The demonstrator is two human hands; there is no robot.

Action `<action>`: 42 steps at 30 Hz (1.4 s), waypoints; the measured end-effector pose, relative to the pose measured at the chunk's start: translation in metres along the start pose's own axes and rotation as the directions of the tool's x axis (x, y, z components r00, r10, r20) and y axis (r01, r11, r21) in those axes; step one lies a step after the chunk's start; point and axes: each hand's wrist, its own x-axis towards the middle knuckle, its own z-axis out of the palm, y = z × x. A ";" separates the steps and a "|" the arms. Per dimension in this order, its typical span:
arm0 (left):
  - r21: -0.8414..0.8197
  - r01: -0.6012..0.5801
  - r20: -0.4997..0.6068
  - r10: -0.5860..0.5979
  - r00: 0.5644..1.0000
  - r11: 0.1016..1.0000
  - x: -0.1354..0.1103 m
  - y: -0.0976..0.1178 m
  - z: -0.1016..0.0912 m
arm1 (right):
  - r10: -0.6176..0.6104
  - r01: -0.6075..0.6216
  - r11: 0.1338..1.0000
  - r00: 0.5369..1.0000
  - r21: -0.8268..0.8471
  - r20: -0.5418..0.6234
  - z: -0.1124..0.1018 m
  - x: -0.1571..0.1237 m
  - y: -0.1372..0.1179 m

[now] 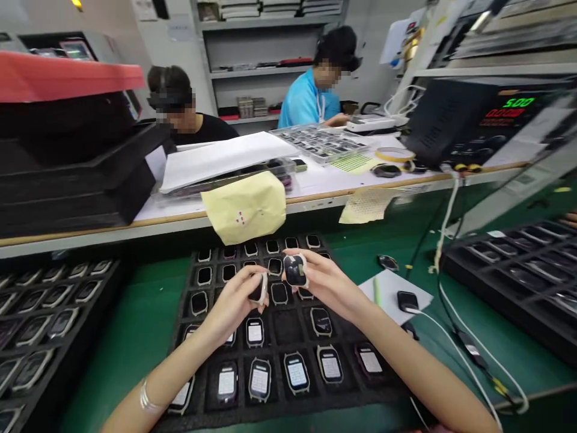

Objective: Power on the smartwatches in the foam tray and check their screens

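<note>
My left hand (243,294) is closed around a smartwatch case (258,291), seen nearly edge-on with its pale frame toward the right. In my right hand (322,278) is a second smartwatch case (295,270), its dark face turned toward me with a small tan patch on it. Both are held above a black foam tray (288,326) of square pockets. Several watches in the tray's front rows, such as one watch (296,371), show lit white screens; those farther back are dark. My forearms cover part of the tray.
Other watch trays flank this one, a left tray (97,319) and a right tray (509,288). A white paper (387,300) holds a small black charger with a cable. Behind runs a raised shelf (315,201) with a power supply (478,123). Two people sit beyond.
</note>
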 end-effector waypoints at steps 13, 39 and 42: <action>0.629 -0.235 0.006 0.298 0.955 0.741 -0.019 0.002 -0.003 | 0.052 -0.052 0.998 0.999 0.023 0.006 0.009 0.001 0.007; 0.718 -0.278 0.071 0.330 0.941 0.638 -0.026 0.005 0.001 | 0.113 -0.112 0.990 0.994 0.080 -0.006 0.014 -0.003 0.007; 0.729 -0.298 0.097 0.338 0.936 0.617 -0.025 0.007 0.000 | 0.125 -0.124 0.992 0.992 0.029 -0.028 0.012 -0.003 0.007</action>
